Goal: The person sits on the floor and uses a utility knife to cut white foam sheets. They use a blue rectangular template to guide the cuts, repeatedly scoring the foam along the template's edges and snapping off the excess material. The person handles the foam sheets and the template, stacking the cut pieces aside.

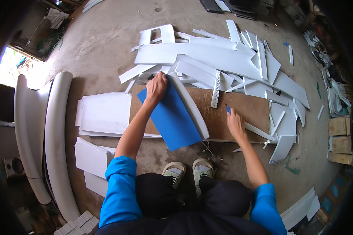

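My left hand [157, 88] is closed on the far edge of a flat blue sheet [173, 119], which lies at a slant over a brown board [239, 113]. Along the sheet's right side runs a long white strip [191, 103] with a rounded edge. To the right, my right hand [236, 124] grips a small blue-handled knife [228, 109], its dark tip pointing away from me above the board. Between the knife and the strip, a narrow white offcut [215, 90] with a rough face rests on the board.
White panels and offcuts [208, 55] lie heaped beyond the board. Stacked white sheets [104, 111] extend to the left, with more panels [91, 156] nearer me. Two tall white rolled pieces [60, 137] stand at far left. Cardboard boxes [339, 127] sit at far right.
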`<state>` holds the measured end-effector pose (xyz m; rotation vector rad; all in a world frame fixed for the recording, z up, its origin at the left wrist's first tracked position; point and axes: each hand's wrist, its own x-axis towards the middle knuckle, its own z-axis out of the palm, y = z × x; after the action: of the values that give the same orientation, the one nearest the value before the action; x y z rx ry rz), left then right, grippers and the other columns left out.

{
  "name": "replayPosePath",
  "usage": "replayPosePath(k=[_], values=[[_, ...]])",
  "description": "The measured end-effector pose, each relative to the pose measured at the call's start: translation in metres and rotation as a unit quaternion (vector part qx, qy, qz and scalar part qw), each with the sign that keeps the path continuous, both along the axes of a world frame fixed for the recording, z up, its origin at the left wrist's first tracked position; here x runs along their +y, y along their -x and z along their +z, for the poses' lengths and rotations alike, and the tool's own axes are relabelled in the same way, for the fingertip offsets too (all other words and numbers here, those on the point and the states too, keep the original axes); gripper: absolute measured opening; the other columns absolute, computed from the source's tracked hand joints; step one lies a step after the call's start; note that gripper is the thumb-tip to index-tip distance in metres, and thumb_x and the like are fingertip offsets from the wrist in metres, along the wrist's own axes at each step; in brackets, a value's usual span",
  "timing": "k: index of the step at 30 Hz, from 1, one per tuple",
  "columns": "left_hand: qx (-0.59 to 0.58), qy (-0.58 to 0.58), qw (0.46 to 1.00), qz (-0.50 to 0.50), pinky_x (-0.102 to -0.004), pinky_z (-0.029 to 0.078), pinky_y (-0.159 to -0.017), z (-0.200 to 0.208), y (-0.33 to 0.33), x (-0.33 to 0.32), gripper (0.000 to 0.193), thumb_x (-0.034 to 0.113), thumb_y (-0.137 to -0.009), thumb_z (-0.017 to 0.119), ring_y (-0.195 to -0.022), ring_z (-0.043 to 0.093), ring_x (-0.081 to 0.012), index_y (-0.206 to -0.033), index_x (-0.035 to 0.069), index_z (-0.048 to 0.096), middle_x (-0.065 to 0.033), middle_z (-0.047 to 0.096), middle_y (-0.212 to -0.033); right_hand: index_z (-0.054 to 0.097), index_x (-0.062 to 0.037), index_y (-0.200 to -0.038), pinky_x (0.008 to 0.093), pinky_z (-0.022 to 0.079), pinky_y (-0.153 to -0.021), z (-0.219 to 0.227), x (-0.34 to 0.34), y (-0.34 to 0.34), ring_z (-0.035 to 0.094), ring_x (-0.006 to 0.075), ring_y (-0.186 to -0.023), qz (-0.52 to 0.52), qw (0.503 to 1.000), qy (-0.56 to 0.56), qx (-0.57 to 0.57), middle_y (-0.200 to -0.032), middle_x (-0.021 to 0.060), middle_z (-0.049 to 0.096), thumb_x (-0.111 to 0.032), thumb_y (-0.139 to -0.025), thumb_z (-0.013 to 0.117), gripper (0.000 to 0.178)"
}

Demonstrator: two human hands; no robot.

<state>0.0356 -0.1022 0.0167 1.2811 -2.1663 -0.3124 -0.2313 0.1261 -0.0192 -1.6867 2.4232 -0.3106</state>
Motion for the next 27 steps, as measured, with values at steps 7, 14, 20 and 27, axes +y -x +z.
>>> replayPosePath(k=[7, 14, 20, 27], values=[[-0.010, 0.117, 0.990, -0.078, -0.0404, 0.043, -0.068, 0.100, -0.008, 0.050, 0.014, 0.016, -0.087, 0.042, -0.073, 0.056, -0.0297, -0.085, 0.004, 0.048, -0.0125, 0.056, -0.074, 0.044, 0.0023, -0.114, 0.0398, 0.041, -0.088, 0.065, -0.056, -0.032, 0.049, 0.0325, -0.102, 0.076, 0.965, 0.166, -0.188, -0.110, 0.0185, 0.048, -0.023, -0.084, 0.058, 0.042], [0.041, 0.186, 0.977, -0.096, -0.0384, 0.042, -0.071, 0.180, -0.012, 0.091, 0.012, 0.014, -0.086, 0.041, -0.075, 0.056, -0.0276, -0.087, 0.005, 0.050, -0.0109, 0.057, -0.078, 0.036, -0.0062, -0.124, 0.0291, 0.040, -0.091, 0.188, -0.050, -0.105, 0.050, 0.0175, -0.104, 0.180, 0.731, 0.083, -0.653, -0.109, 0.0106, 0.051, -0.027, -0.076, 0.070, 0.062], [0.062, 0.284, 0.948, -0.131, -0.0374, 0.041, -0.068, 0.230, -0.022, 0.113, 0.013, 0.014, -0.085, 0.042, -0.072, 0.056, -0.0264, -0.083, 0.006, 0.052, -0.0099, 0.056, -0.075, 0.030, -0.0074, -0.131, 0.0246, 0.048, -0.080, 0.225, -0.040, -0.103, 0.055, 0.0127, -0.094, 0.193, 0.643, 0.041, -0.740, -0.104, 0.0081, 0.055, -0.014, -0.075, 0.070, 0.069], [0.079, 0.301, 0.948, -0.070, -0.0339, 0.044, -0.067, 0.221, -0.029, 0.107, 0.041, 0.043, -0.078, 0.060, -0.068, 0.060, -0.0240, -0.089, 0.005, 0.048, -0.0092, 0.059, -0.073, 0.038, -0.0066, -0.126, 0.0275, 0.046, -0.072, 0.225, -0.049, -0.118, 0.057, 0.0133, -0.088, 0.139, 0.708, 0.083, -0.687, -0.098, 0.0073, 0.058, -0.018, -0.077, 0.068, 0.059]])
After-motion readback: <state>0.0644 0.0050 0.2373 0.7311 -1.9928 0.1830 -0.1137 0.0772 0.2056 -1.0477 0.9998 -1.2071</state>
